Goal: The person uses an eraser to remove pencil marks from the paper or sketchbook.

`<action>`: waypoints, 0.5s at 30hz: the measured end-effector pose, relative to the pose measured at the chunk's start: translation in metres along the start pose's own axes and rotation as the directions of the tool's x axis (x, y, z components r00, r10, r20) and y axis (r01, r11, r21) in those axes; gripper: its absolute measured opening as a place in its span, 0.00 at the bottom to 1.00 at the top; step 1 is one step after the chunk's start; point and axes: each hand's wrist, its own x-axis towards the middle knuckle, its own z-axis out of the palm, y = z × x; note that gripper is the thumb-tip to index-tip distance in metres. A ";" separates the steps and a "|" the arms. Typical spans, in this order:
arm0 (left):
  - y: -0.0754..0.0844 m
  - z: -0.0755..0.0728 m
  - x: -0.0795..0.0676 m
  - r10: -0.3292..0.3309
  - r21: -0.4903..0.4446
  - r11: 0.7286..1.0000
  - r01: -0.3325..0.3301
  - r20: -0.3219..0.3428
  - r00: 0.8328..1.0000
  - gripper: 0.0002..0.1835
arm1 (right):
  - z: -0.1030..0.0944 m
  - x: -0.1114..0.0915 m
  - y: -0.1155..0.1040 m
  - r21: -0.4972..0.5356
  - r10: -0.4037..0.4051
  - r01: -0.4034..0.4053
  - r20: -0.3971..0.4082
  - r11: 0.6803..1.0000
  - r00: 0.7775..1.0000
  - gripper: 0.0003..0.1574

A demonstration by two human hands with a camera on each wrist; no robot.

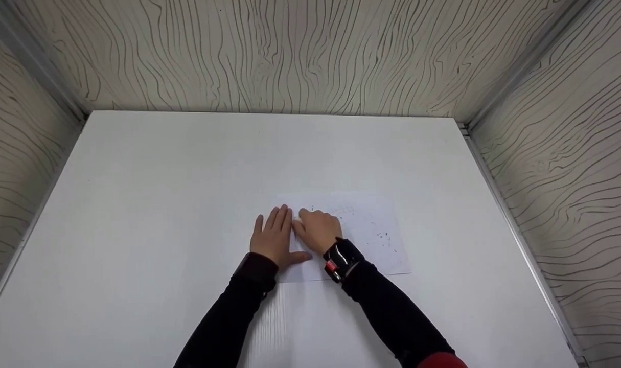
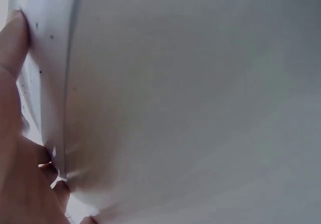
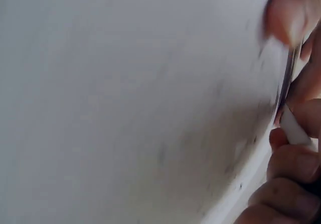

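A white sheet of paper (image 1: pixel 374 220) lies on the table with faint pencil-like lines and small dark crumbs (image 1: pixel 386 234) scattered on it. Fingers spread and straight, my left hand (image 1: pixel 274 239) presses down the sheet's left part, its thumb reaching right. Close beside it, my right hand (image 1: pixel 319 231) has its fingers curled round a small white eraser (image 3: pixel 295 127), whose tip meets the paper in the right wrist view. Most of the eraser is hidden by the fingers. In the left wrist view, paper and the left fingers (image 2: pixel 14 40) show at the left edge.
The white table (image 1: pixel 177 168) extends on every side of the sheet. A wood-grain patterned panel (image 1: pixel 269 56) rises along its back edge, with similar panels at left and right. Dark bands (image 1: pixel 344 258) with devices sit on both wrists.
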 end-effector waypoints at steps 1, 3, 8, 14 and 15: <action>0.000 0.000 0.000 0.001 -0.003 1.000 -0.001 0.002 1.000 0.62 | 0.000 -0.001 -0.001 0.003 0.002 -0.002 0.007 1.000 1.000 0.20; 0.000 -0.002 -0.001 0.001 -0.008 1.000 -0.001 0.010 1.000 0.62 | 0.000 -0.002 0.001 -0.007 0.017 -0.017 0.013 1.000 1.000 0.20; -0.002 -0.007 -0.004 -0.009 -0.030 0.999 0.010 0.037 0.999 0.62 | -0.008 -0.005 0.023 0.000 0.077 -0.077 -0.009 0.997 0.997 0.19; -0.010 -0.007 -0.007 -0.002 -0.061 0.998 0.007 0.082 0.997 0.62 | -0.014 -0.013 0.039 0.141 0.170 -0.171 0.016 0.975 0.985 0.20; -0.011 -0.006 -0.007 0.001 -0.064 0.998 0.004 0.080 0.997 0.63 | -0.014 -0.014 0.034 0.152 0.162 -0.164 0.024 0.975 0.986 0.20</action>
